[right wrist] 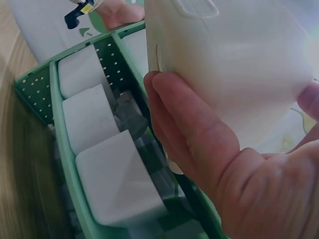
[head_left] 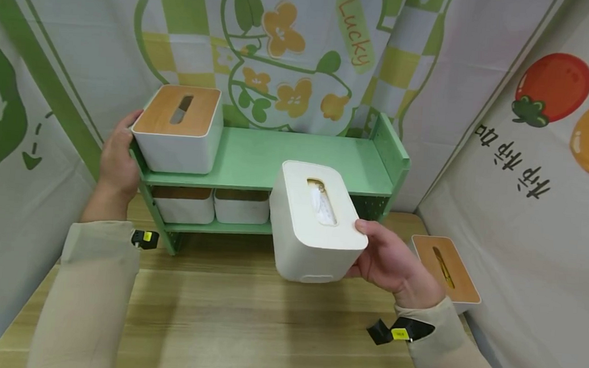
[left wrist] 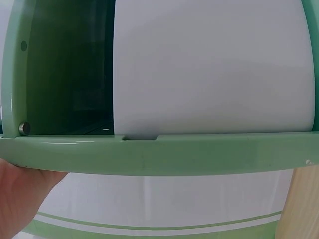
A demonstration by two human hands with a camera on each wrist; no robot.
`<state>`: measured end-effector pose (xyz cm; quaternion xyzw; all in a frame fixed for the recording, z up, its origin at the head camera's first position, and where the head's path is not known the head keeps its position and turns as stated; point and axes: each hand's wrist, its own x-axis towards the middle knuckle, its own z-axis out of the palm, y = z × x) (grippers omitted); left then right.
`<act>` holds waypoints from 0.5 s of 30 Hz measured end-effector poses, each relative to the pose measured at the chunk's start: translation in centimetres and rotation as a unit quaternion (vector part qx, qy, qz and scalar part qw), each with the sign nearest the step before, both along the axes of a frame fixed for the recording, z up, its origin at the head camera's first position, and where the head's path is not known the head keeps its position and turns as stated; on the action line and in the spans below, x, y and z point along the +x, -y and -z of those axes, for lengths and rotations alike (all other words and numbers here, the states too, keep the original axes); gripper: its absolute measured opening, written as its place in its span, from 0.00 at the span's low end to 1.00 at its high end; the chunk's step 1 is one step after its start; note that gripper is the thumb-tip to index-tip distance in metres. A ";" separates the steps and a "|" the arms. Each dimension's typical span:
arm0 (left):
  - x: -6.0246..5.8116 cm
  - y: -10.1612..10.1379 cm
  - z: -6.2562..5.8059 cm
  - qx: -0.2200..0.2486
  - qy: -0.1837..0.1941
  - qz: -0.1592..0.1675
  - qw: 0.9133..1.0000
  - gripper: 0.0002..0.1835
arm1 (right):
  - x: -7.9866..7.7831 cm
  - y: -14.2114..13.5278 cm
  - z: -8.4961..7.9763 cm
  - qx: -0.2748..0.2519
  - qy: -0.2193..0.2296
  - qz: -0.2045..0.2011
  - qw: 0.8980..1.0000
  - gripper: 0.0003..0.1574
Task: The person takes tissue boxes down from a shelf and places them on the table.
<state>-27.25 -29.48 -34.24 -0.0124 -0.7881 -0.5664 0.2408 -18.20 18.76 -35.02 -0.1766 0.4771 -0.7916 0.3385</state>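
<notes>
With the head view as a clock face, a green two-tier shelf [head_left: 265,156] stands on a wooden worktop [head_left: 243,334]. A person's right hand [head_left: 389,262], at four o'clock, grips a white box [head_left: 311,233] by one end, thumb on the slotted face; the box is held up, tilted, near the centre, in front of the shelf. The left hand [head_left: 122,160], at nine o'clock, lies against the shelf's outer end; its fingertips are partly hidden, so how far they curl cannot be told.

Held at one end only, the smooth box could swivel or slip, its far end knocking the shelf's front edge. Further tilting might shake out the white stuff showing in its slot. A shove from the left hand could shift the shelf, jolting the wood-topped box [head_left: 194,151] at ten o'clock. The right forearm, swinging outward, could bump the spare box [head_left: 459,275] at four o'clock.
</notes>
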 end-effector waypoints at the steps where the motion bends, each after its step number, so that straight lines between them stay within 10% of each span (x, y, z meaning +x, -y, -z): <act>1: 0.0 0.0 0.0 0.000 0.001 0.001 1.000 0.31 | 0.0 -0.1 0.1 0.004 0.000 -0.001 1.000 0.30; 15: -0.3 0.3 0.1 -0.001 0.005 -0.001 1.000 0.32 | 0.0 -1.0 2.2 0.040 0.015 0.000 0.999 0.28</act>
